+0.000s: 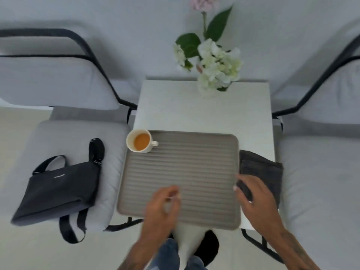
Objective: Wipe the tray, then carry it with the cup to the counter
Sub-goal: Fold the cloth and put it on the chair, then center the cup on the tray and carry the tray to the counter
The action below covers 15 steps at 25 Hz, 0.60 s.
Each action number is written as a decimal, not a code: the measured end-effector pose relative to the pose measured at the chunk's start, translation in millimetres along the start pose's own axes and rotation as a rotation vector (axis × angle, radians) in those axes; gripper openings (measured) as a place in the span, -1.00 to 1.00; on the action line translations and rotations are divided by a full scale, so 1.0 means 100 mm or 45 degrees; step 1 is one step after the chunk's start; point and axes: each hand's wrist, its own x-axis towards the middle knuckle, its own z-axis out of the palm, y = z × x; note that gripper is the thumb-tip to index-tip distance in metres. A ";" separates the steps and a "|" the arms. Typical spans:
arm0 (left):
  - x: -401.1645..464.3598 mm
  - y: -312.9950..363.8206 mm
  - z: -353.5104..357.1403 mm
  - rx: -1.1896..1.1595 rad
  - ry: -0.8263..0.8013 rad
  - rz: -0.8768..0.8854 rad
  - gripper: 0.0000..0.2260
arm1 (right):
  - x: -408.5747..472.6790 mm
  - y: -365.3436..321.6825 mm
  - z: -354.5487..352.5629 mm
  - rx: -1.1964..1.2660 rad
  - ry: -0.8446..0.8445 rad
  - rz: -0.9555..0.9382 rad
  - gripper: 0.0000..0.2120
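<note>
Jeans-clad legs [175, 256] at the bottom edge, below both hands. Left hand [162, 207]: over the near edge of the tray, fingers loosely curled, holding nothing; whether it touches the tray cannot be told. Right hand [253, 197]: at the tray's right edge, fingers [238, 187] closed on the near end of a dark grey cloth [261, 172]. Cloth: lies on the table just right of the tray, running away from the right hand. Tray [181, 172]: grey, ribbed, flat on a small white table [204, 112], spanning between and beyond the two hands. Cup [139, 140]: white, with orange-brown liquid, upright on the tray's far left corner, well beyond the left hand. Flowers [216, 65]: white, at the table's far edge. Black bag [58, 190]: on the cushioned chair [115, 152] left of the left hand. Second chair [319, 168]: right of the right hand.
</note>
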 end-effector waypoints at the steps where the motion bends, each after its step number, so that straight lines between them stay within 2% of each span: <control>1: 0.09 -0.05 -0.38 -0.013 0.131 -0.094 -0.80 | 0.12 -0.29 0.11 0.118 -0.052 -0.020 -0.71; 2: 0.22 -0.09 -0.73 -0.003 0.212 -0.153 -0.74 | 0.26 -0.58 0.23 0.204 -0.116 -0.058 -0.69; 4: 0.58 -0.17 -1.30 0.046 0.211 -0.225 -0.66 | 0.55 -1.11 0.56 0.304 -0.229 -0.165 -0.64; 6: 1.02 -0.32 -1.65 0.137 0.041 -0.245 -0.44 | 0.87 -1.53 0.94 0.311 -0.320 -0.229 -0.52; 9: 1.62 -0.56 -1.73 0.219 -0.269 -0.187 -0.15 | 1.28 -1.86 1.43 0.123 -0.475 -0.214 -0.26; 12: 2.00 -0.79 -1.58 0.292 -0.587 -0.025 -0.03 | 1.50 -1.87 1.79 -0.053 -0.597 -0.206 -0.02; 15: 2.19 -1.05 -1.45 0.270 -0.736 0.070 0.07 | 1.58 -1.75 1.99 -0.139 -0.655 -0.197 0.04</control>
